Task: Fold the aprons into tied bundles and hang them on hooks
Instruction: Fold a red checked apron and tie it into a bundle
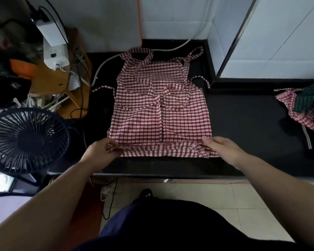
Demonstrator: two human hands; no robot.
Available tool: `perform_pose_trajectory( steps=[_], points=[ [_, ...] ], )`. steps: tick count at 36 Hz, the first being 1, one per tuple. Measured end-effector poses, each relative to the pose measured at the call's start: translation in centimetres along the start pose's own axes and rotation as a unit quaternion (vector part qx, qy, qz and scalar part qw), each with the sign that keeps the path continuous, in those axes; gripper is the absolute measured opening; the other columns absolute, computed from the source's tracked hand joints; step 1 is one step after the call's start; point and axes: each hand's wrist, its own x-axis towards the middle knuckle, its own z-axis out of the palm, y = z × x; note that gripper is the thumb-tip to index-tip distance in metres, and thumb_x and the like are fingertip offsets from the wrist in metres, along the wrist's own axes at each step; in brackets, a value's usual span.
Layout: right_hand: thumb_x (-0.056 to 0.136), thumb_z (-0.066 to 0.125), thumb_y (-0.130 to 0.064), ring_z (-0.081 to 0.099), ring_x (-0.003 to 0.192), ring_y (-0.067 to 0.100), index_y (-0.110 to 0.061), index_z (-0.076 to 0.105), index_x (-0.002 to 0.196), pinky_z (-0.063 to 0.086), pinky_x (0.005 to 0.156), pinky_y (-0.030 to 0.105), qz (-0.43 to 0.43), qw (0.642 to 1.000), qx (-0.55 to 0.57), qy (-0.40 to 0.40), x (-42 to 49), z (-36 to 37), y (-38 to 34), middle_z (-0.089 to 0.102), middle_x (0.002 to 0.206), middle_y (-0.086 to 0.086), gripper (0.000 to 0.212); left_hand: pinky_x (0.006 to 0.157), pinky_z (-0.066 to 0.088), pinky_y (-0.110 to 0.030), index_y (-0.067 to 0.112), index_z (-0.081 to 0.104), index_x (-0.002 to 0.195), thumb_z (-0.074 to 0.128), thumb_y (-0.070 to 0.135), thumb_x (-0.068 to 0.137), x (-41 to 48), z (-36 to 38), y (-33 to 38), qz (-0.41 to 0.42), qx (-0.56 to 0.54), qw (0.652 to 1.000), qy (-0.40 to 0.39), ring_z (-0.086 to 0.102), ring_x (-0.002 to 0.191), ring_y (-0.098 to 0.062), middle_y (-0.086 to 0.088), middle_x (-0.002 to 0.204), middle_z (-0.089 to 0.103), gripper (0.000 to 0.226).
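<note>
A red-and-white checked apron (pixel 159 105) lies flat on the black counter (pixel 243 127), bib and neck straps toward the wall, its sides folded in and its ties lying across the middle. Its near hem is turned up into a narrow fold. My left hand (pixel 101 151) pinches the left end of that fold. My right hand (pixel 223 147) grips the right end, fingers over the cloth. No hooks are in view.
More aprons, one checked and one dark green striped (pixel 304 107), lie heaped at the counter's right end. A black fan (pixel 25 140) stands at the left, beside a cluttered wooden stool (pixel 53 78) with cables. A white cable (pixel 170 48) runs along the back wall.
</note>
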Motion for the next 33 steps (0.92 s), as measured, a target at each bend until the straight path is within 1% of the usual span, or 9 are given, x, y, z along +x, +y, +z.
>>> perform_pose_trajectory(
  steps=[5,8,11,21,24,26,28,30,33],
  points=[
    [0.081,0.071,-0.04,0.052,0.093,0.008,-0.024,0.056,0.111,0.038,0.086,0.026,0.016,0.999,-0.047,-0.008,-0.1,0.0,0.8,0.058,0.104,-0.009,0.037,0.083,0.053,-0.035,0.022,0.067,0.096,0.08,0.031,0.076,1.2,-0.5,-0.1,-0.032,-0.064,0.997,0.014,0.065,0.093,-0.017,0.003,0.098,0.069,0.025],
    [0.093,0.058,-0.034,0.053,0.083,0.006,-0.015,0.06,0.11,0.04,0.069,0.023,0.003,0.997,-0.062,0.047,0.4,0.2,1.1,0.062,0.103,-0.003,0.026,0.071,0.049,-0.03,0.023,0.065,0.095,0.077,0.039,0.077,1.4,-0.2,0.2,-0.053,-0.069,0.995,0.047,0.062,0.086,-0.015,0.005,0.093,0.067,0.027],
    [0.097,0.05,-0.032,0.054,0.091,0.015,-0.01,0.057,0.117,0.042,0.078,0.027,0.012,0.994,-0.068,0.089,1.3,0.6,1.3,0.062,0.108,0.001,0.031,0.072,0.049,-0.033,0.02,0.065,0.1,0.069,0.048,0.082,1.8,0.3,-0.1,-0.082,-0.06,0.992,0.076,0.062,0.084,-0.019,0.0,0.094,0.068,0.034],
    [0.096,0.049,-0.038,0.059,0.087,0.024,-0.011,0.054,0.099,0.05,0.077,0.038,0.085,0.963,-0.216,0.133,4.1,1.1,1.4,0.062,0.098,0.008,0.027,0.062,0.04,-0.033,0.013,0.053,0.102,0.05,0.052,0.093,3.1,1.5,-0.3,-0.105,0.12,0.984,0.082,0.053,0.077,-0.025,-0.007,0.09,0.06,0.04],
    [0.09,0.057,-0.034,0.059,0.093,0.026,-0.016,0.045,0.105,0.048,0.083,0.04,0.064,0.932,-0.298,0.197,3.3,1.4,0.2,0.058,0.101,0.004,0.026,0.074,0.045,-0.042,0.008,0.048,0.116,0.058,0.043,0.091,2.8,1.7,0.6,-0.101,0.142,0.978,0.115,0.053,0.102,-0.033,-0.014,0.112,0.056,0.045],
    [0.09,0.053,-0.025,0.054,0.105,0.026,-0.018,0.047,0.118,0.042,0.09,0.04,-0.039,0.872,-0.434,0.222,2.9,1.5,-0.6,0.056,0.114,0.006,0.03,0.092,0.039,-0.048,0.007,0.047,0.125,0.063,0.025,0.089,2.5,2.1,1.0,-0.024,0.184,0.97,0.159,0.042,0.12,-0.037,-0.017,0.129,0.047,0.043],
    [0.092,0.045,-0.023,0.045,0.121,0.024,-0.02,0.047,0.131,0.03,0.103,0.039,-0.16,0.826,-0.511,0.176,2.6,1.9,-1.1,0.049,0.131,0.004,0.039,0.095,0.039,-0.051,0.009,0.057,0.125,0.062,0.002,0.083,2.2,2.5,1.0,0.112,0.227,0.956,0.152,0.045,0.119,-0.039,-0.017,0.13,0.051,0.043],
    [0.094,0.035,-0.033,0.031,0.135,0.022,-0.022,0.039,0.142,0.013,0.114,0.04,-0.214,0.816,-0.528,0.097,2.3,2.5,-1.6,0.038,0.146,0.001,0.049,0.091,0.044,-0.052,0.01,0.067,0.118,0.063,-0.009,0.076,2.2,3.0,0.4,0.225,0.258,0.935,0.088,0.057,0.111,-0.041,-0.015,0.124,0.061,0.046],
    [0.093,0.032,-0.057,0.011,0.145,0.023,-0.024,0.008,0.152,0.0,0.118,0.04,-0.151,0.835,-0.527,-0.039,2.5,3.4,-1.5,0.009,0.159,0.0,0.072,0.109,0.03,-0.046,0.021,0.047,0.14,0.046,0.03,0.095,1.3,3.2,0.9,0.199,0.288,0.937,-0.018,0.038,0.135,-0.029,-0.005,0.148,0.04,0.046]
  ],
)
